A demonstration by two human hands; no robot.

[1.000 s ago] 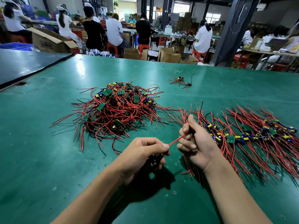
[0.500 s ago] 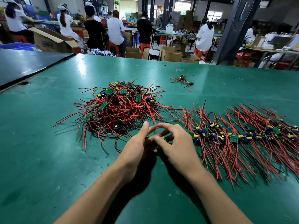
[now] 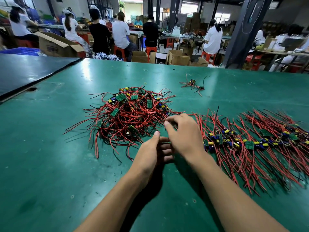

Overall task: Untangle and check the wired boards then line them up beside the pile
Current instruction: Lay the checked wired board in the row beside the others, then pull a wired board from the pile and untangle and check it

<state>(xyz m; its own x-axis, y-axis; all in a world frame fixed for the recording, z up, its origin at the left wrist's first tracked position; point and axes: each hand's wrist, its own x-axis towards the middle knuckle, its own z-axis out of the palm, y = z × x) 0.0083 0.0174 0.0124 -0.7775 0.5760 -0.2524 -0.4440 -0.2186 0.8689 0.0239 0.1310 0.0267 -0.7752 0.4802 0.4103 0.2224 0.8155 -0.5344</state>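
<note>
- Green matting covers the desk (image 3: pixel 50 148); the tangled pile (image 3: pixel 132 114) of red-wired boards sits at centre, within reach of both hands.
- Lined-up boards (image 3: pixel 250 143) form a row just right of the pile, wires combed toward us, presumably for quick checking.
- Our left hand (image 3: pixel 150 154) waits near the pile's front edge, grip apart and empty.
- Our right hand (image 3: pixel 184 136) hovers at the pile's right edge; blur hides its grip, so we cannot tell.
- A stray bundle (image 3: pixel 192 83) lies well behind; wire ends crossing between pile and row could snag.
</note>
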